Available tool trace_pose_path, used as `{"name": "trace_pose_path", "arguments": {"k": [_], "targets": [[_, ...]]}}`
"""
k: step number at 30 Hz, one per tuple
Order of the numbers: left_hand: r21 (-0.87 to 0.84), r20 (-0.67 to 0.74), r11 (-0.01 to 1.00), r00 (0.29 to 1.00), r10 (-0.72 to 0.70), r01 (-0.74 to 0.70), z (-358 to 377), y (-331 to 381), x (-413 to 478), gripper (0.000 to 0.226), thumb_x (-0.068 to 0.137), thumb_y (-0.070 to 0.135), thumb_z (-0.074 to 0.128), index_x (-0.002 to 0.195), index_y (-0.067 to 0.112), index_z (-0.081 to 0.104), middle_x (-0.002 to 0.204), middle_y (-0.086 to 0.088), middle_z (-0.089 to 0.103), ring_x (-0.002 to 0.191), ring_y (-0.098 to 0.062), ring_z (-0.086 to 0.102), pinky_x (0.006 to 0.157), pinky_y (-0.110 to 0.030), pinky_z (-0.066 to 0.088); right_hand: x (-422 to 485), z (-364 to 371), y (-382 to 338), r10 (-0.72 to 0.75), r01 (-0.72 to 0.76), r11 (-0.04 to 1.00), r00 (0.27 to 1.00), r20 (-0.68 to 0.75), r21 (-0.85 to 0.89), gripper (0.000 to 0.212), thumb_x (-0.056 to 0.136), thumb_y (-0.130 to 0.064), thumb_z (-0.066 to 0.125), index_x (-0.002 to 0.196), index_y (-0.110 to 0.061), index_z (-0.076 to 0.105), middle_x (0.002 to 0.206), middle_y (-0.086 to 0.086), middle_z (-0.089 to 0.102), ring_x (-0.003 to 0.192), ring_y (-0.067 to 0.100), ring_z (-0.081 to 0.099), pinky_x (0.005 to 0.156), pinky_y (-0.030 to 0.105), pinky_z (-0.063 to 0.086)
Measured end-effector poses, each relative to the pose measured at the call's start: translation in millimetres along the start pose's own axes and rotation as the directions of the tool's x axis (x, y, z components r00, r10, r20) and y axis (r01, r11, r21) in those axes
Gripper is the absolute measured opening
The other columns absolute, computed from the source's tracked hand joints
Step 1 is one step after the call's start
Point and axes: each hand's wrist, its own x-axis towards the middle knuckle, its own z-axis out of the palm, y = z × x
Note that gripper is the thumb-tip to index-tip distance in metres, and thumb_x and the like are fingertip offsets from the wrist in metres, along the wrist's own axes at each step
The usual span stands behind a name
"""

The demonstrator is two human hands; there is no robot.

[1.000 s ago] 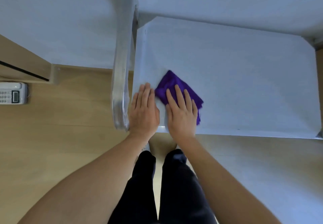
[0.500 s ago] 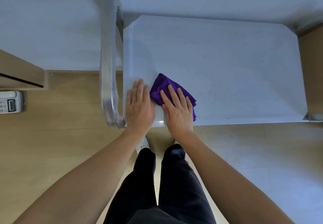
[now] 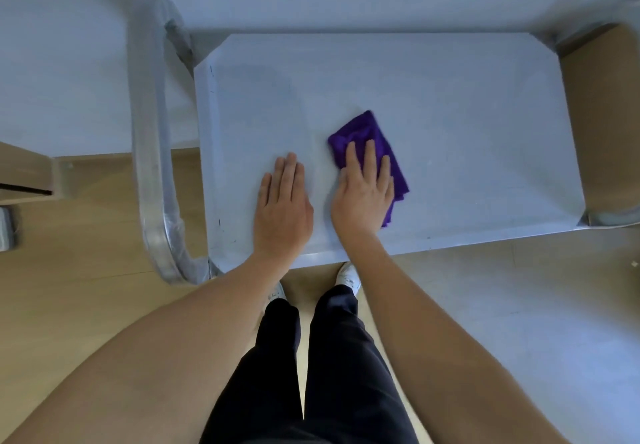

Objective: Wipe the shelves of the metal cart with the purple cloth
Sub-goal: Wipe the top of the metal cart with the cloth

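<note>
The metal cart's top shelf (image 3: 450, 104) fills the middle of the head view, seen from above. A folded purple cloth (image 3: 360, 130) lies on it near the front centre. My right hand (image 3: 363, 194) presses flat on the cloth, fingers spread over its near half. My left hand (image 3: 282, 204) rests flat on the bare shelf to the left of the cloth, palm down, holding nothing. The lower shelves are hidden under the top one.
The cart's tubular push handle (image 3: 152, 153) curves along the left side. A wooden cabinet corner (image 3: 24, 173) sits at the far left on the wood floor. My legs and white shoes (image 3: 348, 275) stand at the cart's front edge.
Both hands have slid to the right along the shelf, away from the handle corner. The cloth moved with my right hand toward the shelf's middle.
</note>
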Motion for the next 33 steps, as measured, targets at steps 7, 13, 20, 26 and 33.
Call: {"name": "trace_pose_path", "arguments": {"k": [7,13,20,26,33], "targets": [[-0.044,0.025,0.999,1.0,0.002,-0.001,-6,1,0,0.049,0.101,0.02,0.031,0.148,0.004,0.031,0.159,-0.011,0.023,0.149,-0.024,0.016,0.119,-0.043,0.022,-39,-9,41,-0.192,0.193,0.981,0.981,0.03,-0.019,0.048,0.101,-0.032,0.032,0.148,-0.03,0.041,0.158,-0.001,0.032,0.147,0.024,0.027,0.114,0.043,0.033],[-0.055,0.013,0.998,1.0,-0.001,0.001,-6,2,-1,0.05,0.1,0.018,0.032,0.147,0.004,0.031,0.159,-0.011,0.023,0.148,-0.025,0.017,0.12,-0.044,0.02,-50,-20,72,0.06,-0.058,0.997,0.997,-0.047,0.042,0.05,0.099,-0.031,0.028,0.148,-0.03,0.042,0.16,0.001,0.028,0.147,0.032,0.022,0.115,0.055,0.028],[-0.082,0.036,0.997,0.999,-0.005,0.008,-9,2,-1,0.047,0.102,0.018,0.033,0.147,0.003,0.033,0.158,-0.012,0.024,0.148,-0.026,0.017,0.12,-0.044,0.02,-81,4,15,-0.049,0.047,0.997,0.999,0.018,0.068,0.056,0.097,-0.014,0.046,0.148,-0.034,0.038,0.162,-0.004,0.022,0.15,0.033,0.012,0.119,0.048,0.02],[-0.002,0.055,0.999,0.997,0.045,-0.045,-15,0,-12,0.046,0.097,0.021,0.039,0.139,0.002,0.045,0.149,-0.018,0.04,0.14,-0.033,0.035,0.113,-0.048,0.033,-2,-20,42,-0.066,0.062,0.995,0.996,0.053,0.072,0.049,0.101,-0.018,0.043,0.148,-0.031,0.041,0.162,0.001,0.023,0.149,0.037,0.014,0.116,0.052,0.026],[0.062,0.175,0.995,0.983,0.064,-0.075,-21,1,-18,0.049,0.101,0.025,0.034,0.145,0.003,0.038,0.154,-0.017,0.032,0.142,-0.035,0.031,0.113,-0.052,0.033,-24,-14,7,-0.122,0.119,0.992,0.986,0.113,0.036,0.053,0.099,-0.019,0.045,0.149,-0.034,0.037,0.163,0.0,0.019,0.149,0.036,0.012,0.116,0.049,0.025]]}}
